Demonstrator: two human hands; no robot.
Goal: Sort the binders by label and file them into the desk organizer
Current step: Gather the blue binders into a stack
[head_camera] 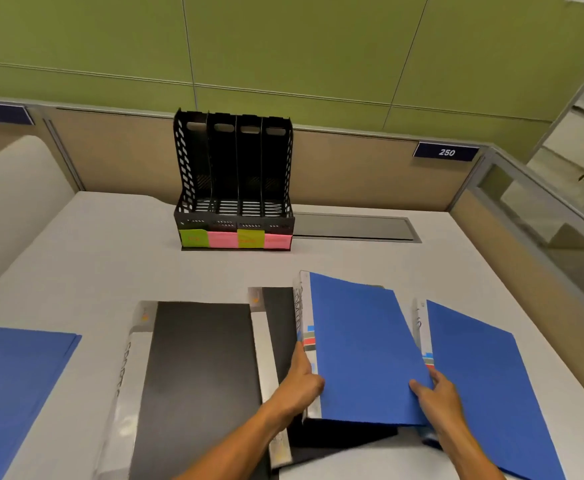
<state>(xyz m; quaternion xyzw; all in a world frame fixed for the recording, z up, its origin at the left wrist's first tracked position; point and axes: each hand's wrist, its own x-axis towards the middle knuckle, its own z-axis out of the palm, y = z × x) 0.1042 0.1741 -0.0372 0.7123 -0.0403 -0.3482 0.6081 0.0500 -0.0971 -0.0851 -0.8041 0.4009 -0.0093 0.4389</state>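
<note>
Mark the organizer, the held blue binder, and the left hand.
organizer [234, 188]: head view, its dividers.
held blue binder [363, 348]: head view, front cover.
left hand [299, 384]: head view, back of hand.

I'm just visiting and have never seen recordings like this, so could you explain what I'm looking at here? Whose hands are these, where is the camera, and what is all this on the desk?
There is no machine here: a person wears a wide-angle camera on the head, so you look forward and down at their own two bare hands. This is the only picture.

On the white desk, against the partition, stands a black desk organizer with four upright slots, all unfilled, each with a green or pink sticky note on its front.

Nearer lie several binders: two black ones, a blue one at the far left and another blue one at the right.

The middle blue binder is being lifted: the left hand grips its spine side, the right hand its lower right edge. The labels are too blurred to read.
</note>
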